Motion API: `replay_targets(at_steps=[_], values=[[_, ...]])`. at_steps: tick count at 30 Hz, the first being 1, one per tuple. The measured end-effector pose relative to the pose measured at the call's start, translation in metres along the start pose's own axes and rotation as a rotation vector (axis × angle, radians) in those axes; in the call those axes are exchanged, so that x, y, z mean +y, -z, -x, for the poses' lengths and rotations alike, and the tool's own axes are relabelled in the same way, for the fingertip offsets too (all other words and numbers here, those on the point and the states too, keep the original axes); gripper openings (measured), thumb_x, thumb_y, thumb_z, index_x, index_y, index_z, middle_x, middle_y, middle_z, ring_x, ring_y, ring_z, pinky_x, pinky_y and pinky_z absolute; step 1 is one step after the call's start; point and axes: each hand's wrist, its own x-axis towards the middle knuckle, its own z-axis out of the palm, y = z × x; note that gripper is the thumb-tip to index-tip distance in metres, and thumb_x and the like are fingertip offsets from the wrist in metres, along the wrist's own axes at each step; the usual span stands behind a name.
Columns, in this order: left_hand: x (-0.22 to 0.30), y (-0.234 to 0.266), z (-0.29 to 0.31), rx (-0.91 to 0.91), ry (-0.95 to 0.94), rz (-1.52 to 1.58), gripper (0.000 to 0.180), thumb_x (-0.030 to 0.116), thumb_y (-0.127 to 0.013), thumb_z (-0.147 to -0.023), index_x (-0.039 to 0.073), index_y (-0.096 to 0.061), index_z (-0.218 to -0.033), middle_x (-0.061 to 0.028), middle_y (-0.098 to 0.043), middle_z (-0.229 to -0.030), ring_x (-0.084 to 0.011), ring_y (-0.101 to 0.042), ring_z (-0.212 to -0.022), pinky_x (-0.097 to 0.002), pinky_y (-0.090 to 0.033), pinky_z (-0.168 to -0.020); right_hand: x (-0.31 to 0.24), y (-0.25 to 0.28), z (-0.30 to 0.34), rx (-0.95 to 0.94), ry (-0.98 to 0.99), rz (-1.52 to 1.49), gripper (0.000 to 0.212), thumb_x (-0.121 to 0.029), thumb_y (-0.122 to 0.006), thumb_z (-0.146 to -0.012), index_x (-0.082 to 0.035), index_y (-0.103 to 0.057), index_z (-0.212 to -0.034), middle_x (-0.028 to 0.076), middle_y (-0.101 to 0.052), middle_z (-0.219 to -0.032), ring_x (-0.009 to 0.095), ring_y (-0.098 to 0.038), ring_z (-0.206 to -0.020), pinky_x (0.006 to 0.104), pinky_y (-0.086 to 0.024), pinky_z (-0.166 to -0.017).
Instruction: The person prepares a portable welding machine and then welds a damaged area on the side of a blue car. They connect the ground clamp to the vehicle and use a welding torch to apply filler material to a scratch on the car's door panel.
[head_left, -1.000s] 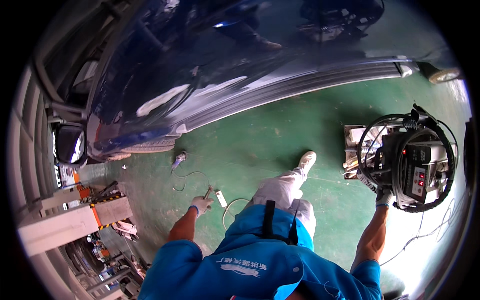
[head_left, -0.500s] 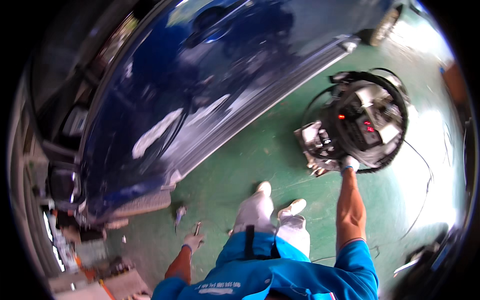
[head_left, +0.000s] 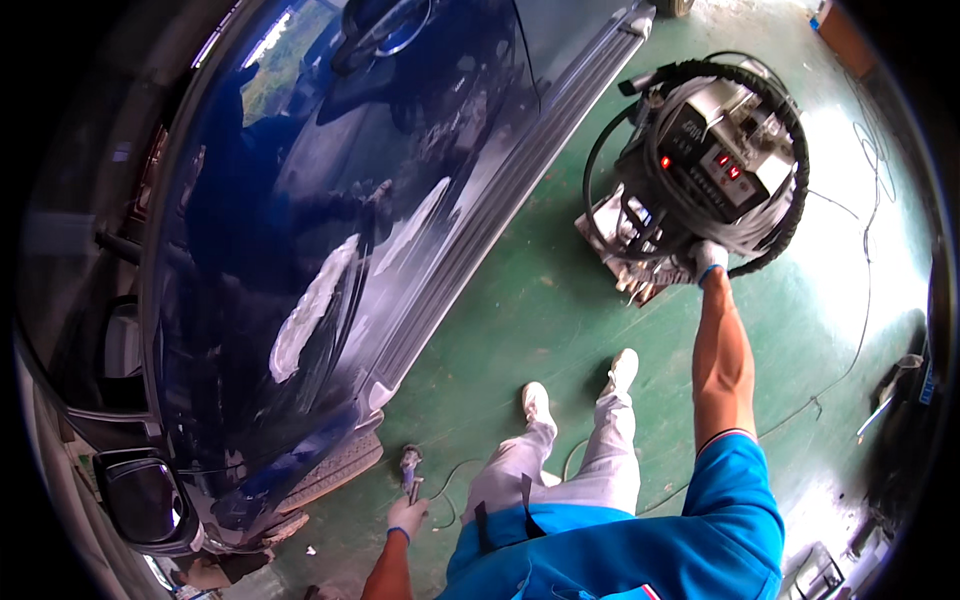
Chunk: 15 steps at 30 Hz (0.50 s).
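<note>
On the green shop floor (head_left: 520,320), worn and marked in spots, glare washing out the right side; you stand mid-floor, feet apart. Largest thing about: the dark blue vehicle (head_left: 250,210) along your left, glossy above, dull grey and scuffed low down, with two whitish patches on that panel, a running board (head_left: 505,205) along its lower edge, a side mirror (head_left: 145,500) near your lower left and part of a tyre (head_left: 335,472) under its near end. Ahead to your right, the machine (head_left: 740,165): red digits and a red lamp lit on its dark panel, a thick black hose (head_left: 800,195) looped around it. Low beside it, on the vehicle side, a shallow tray (head_left: 592,236) of jumbled pieces, some metallic; single items too small to sort. A thin cable (head_left: 867,300) trails over the bright floor at right. Your right hand (head_left: 710,258), gloved, is clenched on the machine's near edge; the exact part gripped is hidden under the glove. Your left hand (head_left: 407,517), also gloved, hangs low, grasping a slim tool (head_left: 415,489) pointed away from you. Just beyond its tip in view, a small power tool (head_left: 410,461) on the floor.
</note>
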Motion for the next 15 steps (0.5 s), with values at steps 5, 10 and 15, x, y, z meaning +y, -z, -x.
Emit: replay_targets(at_steps=[5, 10, 15], values=[[0.026, -0.043, -0.070, 0.008, -0.212, -0.199, 0.040, 0.039, -0.068, -0.077, 0.001, -0.065, -0.089, -0.0207, -0.065, -0.079, -0.0366, -0.065, -0.079, -0.0463, -0.049, -0.073, -0.017, -0.005, 0.009, 0.024, -0.165, -0.588, 0.014, -0.009, -0.066, -0.073, -0.004, -0.073, -0.084, 0.016, -0.071, -0.083, 0.027, -0.070, -0.081, 0.0396, -0.057, -0.068], [0.126, -0.166, -0.187, -0.107, -0.237, -0.386, 0.048, 0.040, -0.067, -0.081, 0.002, -0.062, -0.110, -0.0264, -0.067, -0.108, -0.0451, -0.063, -0.105, -0.0501, -0.050, -0.088, -0.045, 0.016, 0.043, 0.066, -0.347, -1.519, 0.019, 0.000, -0.057, -0.077, 0.001, -0.062, -0.095, 0.011, -0.064, -0.087, 0.030, -0.069, -0.086, 0.0421, -0.063, -0.074], [0.252, -0.305, -0.300, -0.255, -0.186, -0.742, 0.035, 0.030, -0.059, -0.090, 0.008, -0.065, -0.116, -0.0222, -0.066, -0.121, -0.0388, -0.065, -0.112, -0.0503, -0.053, -0.091, 0.020, 0.022, 0.026, -0.063, -0.205, -1.420, 0.022, -0.003, -0.054, -0.085, 0.005, -0.062, -0.105, 0.019, -0.068, -0.103, 0.033, -0.068, -0.101, 0.0487, -0.057, -0.092]])
